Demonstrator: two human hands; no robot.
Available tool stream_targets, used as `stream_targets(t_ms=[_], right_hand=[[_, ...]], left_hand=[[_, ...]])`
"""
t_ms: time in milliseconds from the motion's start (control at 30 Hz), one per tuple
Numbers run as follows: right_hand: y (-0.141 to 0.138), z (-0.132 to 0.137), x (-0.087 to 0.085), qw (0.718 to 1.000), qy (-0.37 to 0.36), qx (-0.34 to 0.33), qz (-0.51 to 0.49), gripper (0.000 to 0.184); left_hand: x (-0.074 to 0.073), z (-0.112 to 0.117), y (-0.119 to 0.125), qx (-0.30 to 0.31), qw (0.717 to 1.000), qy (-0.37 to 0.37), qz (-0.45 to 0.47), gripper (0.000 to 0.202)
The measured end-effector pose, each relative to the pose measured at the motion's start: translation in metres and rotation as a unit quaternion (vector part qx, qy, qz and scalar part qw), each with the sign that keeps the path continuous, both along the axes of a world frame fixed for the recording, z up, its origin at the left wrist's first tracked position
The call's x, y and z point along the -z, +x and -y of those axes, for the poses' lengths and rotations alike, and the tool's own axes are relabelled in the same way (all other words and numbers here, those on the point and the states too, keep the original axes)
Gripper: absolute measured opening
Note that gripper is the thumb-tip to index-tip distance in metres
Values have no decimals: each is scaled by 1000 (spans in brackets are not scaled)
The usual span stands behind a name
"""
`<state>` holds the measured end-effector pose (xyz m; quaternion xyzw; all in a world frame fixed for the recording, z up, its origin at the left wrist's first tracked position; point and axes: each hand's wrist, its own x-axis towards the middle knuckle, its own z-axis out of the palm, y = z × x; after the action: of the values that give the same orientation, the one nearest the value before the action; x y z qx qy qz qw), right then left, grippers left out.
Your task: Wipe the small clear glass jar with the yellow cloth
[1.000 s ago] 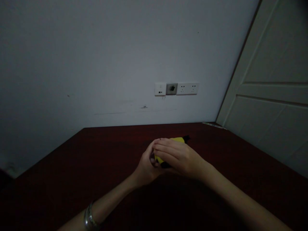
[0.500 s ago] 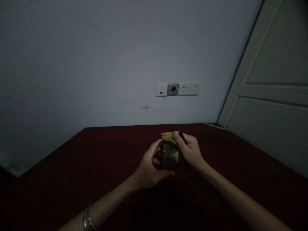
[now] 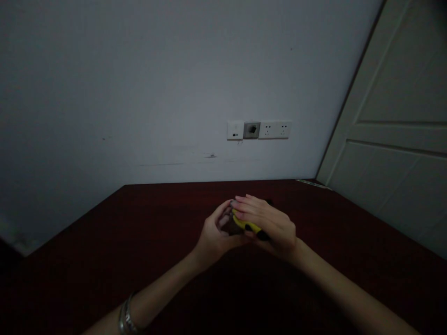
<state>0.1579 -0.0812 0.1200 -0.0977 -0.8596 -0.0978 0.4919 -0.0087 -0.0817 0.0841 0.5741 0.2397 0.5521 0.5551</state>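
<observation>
My left hand (image 3: pixel 213 239) is curled around a small clear glass (image 3: pixel 232 227), thumb underneath and fingers along its far left side. Against the glass my right hand (image 3: pixel 272 222) presses a yellow and black cloth (image 3: pixel 241 222), its fingers closed over the top of it. Both hands meet above the table, in the middle of the view. Most of the glass is hidden behind the fingers and the cloth, and the dim light blurs its outline.
The dark red table (image 3: pixel 157 218) reaches back to a pale wall (image 3: pixel 157 93). A row of sockets (image 3: pixel 260 130) is set in the wall. A white panelled door (image 3: pixel 394 130) stands along the right, and a thin strip (image 3: pixel 312 183) lies at the table's far right corner.
My right hand has turned over and moved the cloth down across the glass, covering much of it. The left hand keeps its hold with only a slight shift.
</observation>
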Motion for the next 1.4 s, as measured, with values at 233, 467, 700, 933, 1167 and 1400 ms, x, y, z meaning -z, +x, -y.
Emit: stream_targets(t_ms=[233, 467, 700, 933, 1167, 1400], right_hand=[[0, -6, 3, 980, -138, 0, -141, 28], [-7, -5, 8, 976, -117, 44, -180, 31], [-5, -2, 3, 994, -53, -8, -91, 38], [-2, -6, 2, 982, -120, 47, -141, 29], [0, -2, -4, 997, 13, 40, 69, 33], [-1, -1, -10, 991, 7, 84, 104, 33]], left_hand=[[-9, 4, -3, 4, 999, -38, 1, 83], [-16, 5, -5, -36, 997, -69, -30, 82], [-15, 1, -5, -41, 998, -41, -16, 83], [-13, 6, -4, -63, 995, 4, -75, 86], [-7, -1, -5, -149, 980, 53, -124, 76], [5, -8, -8, -214, 945, 142, -200, 75]])
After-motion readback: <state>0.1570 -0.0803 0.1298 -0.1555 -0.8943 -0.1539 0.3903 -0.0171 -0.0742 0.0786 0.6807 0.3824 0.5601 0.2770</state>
